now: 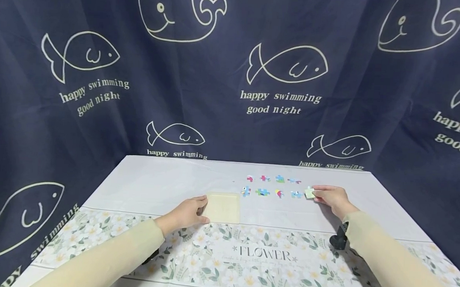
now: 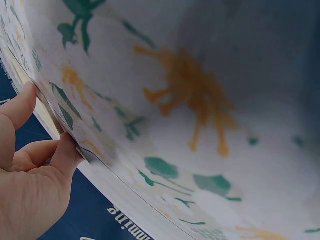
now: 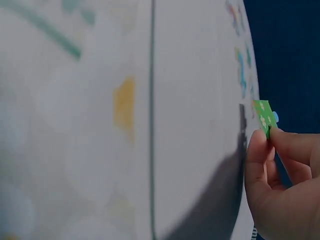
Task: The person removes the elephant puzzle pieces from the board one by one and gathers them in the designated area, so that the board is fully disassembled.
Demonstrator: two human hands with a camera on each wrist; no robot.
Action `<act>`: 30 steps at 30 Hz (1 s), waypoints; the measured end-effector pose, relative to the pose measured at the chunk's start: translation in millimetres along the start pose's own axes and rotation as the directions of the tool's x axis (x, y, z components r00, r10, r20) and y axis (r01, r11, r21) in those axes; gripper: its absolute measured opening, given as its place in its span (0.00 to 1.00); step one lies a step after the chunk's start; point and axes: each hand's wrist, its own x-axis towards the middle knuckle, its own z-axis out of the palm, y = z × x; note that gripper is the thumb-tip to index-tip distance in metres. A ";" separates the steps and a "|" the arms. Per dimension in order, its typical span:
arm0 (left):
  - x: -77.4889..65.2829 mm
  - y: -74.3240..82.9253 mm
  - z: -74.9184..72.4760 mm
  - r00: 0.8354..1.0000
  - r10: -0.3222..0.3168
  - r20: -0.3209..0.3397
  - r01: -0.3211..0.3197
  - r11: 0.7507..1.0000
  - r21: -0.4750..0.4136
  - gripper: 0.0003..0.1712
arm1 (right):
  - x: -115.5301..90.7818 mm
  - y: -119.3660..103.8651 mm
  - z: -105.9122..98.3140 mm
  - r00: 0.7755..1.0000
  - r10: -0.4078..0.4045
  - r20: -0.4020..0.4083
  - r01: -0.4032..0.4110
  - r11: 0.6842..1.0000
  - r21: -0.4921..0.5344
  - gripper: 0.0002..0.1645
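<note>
A shallow cream puzzle tray (image 1: 222, 208) lies flat on the table with nothing in it. My left hand (image 1: 188, 212) holds its left edge, thumb at the near corner and fingers farther up that side; the left wrist view shows this hand (image 2: 40, 165) with curled fingers. Off to the right, my right hand (image 1: 333, 197) pinches a green puzzle piece (image 3: 265, 115) between thumb and fingertips. That piece (image 1: 309, 192) looks pale in the head view and is at the right end of the front row of pieces. Whether it touches the table is unclear.
Several colourful jigsaw pieces (image 1: 262, 192) lie in two rows between the tray and my right hand. A flower-print band (image 1: 194, 262) runs across the near part of the white tabletop (image 1: 155, 178). Behind the table hangs a dark blue curtain (image 1: 225, 83) with fish drawings.
</note>
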 end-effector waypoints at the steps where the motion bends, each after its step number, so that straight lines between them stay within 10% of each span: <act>1: 0.1 -0.1 -0.5 1.000 -0.002 0.001 0.002 1.000 0.001 0.44 | 1.0 1.6 -0.8 1.000 -0.001 -0.012 0.001 0.999 -0.032 0.26; 19: -2.6 1.4 1.9 1.000 -0.010 0.022 0.011 1.000 -0.017 0.44 | 10.4 16.4 -8.4 0.998 -0.040 -0.043 0.028 0.967 -0.253 0.21; 30: -0.7 2.2 -3.2 1.000 0.003 0.018 -0.004 1.000 0.005 0.44 | 15.4 13.0 -15.7 1.000 0.002 0.005 -0.001 0.991 -0.131 0.25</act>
